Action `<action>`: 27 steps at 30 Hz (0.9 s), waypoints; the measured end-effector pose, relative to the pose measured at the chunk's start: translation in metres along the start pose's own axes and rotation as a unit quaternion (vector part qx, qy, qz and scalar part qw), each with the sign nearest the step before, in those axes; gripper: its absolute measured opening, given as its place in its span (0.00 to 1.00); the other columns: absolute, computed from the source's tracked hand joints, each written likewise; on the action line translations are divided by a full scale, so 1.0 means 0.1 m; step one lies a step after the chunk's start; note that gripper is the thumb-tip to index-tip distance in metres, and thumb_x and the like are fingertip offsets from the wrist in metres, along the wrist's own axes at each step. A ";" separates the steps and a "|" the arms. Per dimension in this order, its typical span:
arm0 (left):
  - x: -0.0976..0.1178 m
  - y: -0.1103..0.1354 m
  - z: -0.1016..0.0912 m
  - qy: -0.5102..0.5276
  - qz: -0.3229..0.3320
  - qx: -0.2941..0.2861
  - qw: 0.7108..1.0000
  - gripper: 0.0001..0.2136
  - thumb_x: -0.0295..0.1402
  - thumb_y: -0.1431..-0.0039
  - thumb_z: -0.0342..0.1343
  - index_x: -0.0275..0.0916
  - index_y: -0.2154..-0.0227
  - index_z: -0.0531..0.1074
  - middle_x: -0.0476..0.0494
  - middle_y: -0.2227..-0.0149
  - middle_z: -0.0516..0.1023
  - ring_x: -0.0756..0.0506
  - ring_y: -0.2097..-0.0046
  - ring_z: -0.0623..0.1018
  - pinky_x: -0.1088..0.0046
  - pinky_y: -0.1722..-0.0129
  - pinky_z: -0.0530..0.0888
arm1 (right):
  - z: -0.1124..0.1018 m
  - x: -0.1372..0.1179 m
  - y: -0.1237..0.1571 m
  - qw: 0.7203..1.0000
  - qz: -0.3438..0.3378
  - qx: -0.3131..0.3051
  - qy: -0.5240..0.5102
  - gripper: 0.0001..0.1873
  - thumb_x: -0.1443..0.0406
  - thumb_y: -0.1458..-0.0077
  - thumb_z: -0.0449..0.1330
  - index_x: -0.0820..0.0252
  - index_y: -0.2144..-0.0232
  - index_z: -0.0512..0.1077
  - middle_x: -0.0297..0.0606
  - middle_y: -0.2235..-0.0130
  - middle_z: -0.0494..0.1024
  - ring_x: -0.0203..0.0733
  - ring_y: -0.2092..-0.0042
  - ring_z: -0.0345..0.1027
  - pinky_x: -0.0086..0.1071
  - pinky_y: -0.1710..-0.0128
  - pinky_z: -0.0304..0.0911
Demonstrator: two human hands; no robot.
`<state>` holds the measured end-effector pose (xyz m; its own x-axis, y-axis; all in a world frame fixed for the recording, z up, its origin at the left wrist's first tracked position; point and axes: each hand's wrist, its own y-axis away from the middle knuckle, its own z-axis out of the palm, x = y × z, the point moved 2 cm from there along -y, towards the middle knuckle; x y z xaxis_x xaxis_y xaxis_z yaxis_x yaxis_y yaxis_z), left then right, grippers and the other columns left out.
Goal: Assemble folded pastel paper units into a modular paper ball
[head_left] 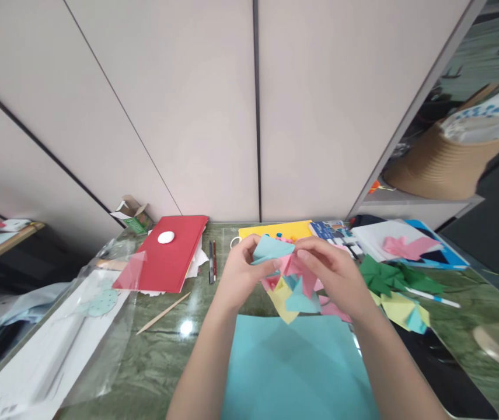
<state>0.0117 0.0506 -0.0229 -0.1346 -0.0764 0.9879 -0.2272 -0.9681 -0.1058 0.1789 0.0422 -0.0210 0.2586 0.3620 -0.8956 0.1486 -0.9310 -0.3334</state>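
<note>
My left hand [243, 274] is closed, pinching a light-blue folded paper piece [271, 248] between thumb and fingers. Beside it my right hand [332, 268] pinches a pink folded paper piece [304, 271], also closed. Both papers touch at the middle and seem part of one origami cluster. A yellow paper point [284, 300] and another blue paper point [304, 300] hang below. Exactly how the pieces join is hidden by my fingers. Under my forearms lies a large turquoise sheet [297, 367].
A red folder [168, 254], pens [213, 262] and a wooden stick [164, 313] lie left on the green marbled table. Clear plastic with white sheets [83, 344] covers the far left. Right are green folded papers [389, 274], a marker [435, 297] and a black flat object [446, 373].
</note>
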 end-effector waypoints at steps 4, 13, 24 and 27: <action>0.02 0.01 0.02 -0.001 -0.014 -0.026 1.000 0.13 0.30 0.53 0.61 0.38 0.62 0.70 0.45 0.63 0.72 0.47 0.61 0.71 0.73 0.62 0.68 | -0.01 -0.01 0.00 0.999 0.020 -0.026 0.018 0.06 0.65 0.44 0.52 0.56 0.69 0.69 0.34 0.66 0.73 0.37 0.63 0.66 0.31 0.63 0.60; -0.02 0.00 0.04 0.024 -0.059 -0.036 0.997 0.11 0.38 0.53 0.61 0.34 0.71 0.73 0.47 0.72 0.72 0.50 0.70 0.70 0.75 0.70 0.66 | -0.01 -0.08 0.03 0.997 0.012 -0.058 0.050 0.09 0.65 0.42 0.48 0.57 0.71 0.66 0.34 0.69 0.69 0.38 0.66 0.66 0.32 0.68 0.60; 0.00 0.02 0.07 0.053 -0.040 -0.008 0.998 0.09 0.37 0.52 0.61 0.35 0.72 0.72 0.50 0.75 0.70 0.51 0.71 0.69 0.75 0.71 0.65 | 0.01 -0.07 0.04 0.998 0.015 -0.050 0.025 0.07 0.66 0.42 0.50 0.56 0.70 0.66 0.34 0.67 0.70 0.39 0.63 0.69 0.32 0.67 0.62; 0.00 0.02 0.08 0.068 -0.049 -0.009 0.996 0.08 0.35 0.52 0.61 0.35 0.73 0.72 0.50 0.75 0.70 0.52 0.72 0.68 0.76 0.71 0.65 | 0.01 -0.07 0.04 0.998 0.009 -0.049 0.025 0.07 0.66 0.42 0.50 0.56 0.70 0.66 0.34 0.67 0.70 0.39 0.62 0.68 0.32 0.66 0.61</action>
<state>0.0187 0.0468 -0.0220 -0.2396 0.0528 0.9694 -0.2636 -0.9646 -0.0127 0.1770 0.0362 -0.0167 0.3093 0.3495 -0.8844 0.2350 -0.9293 -0.2851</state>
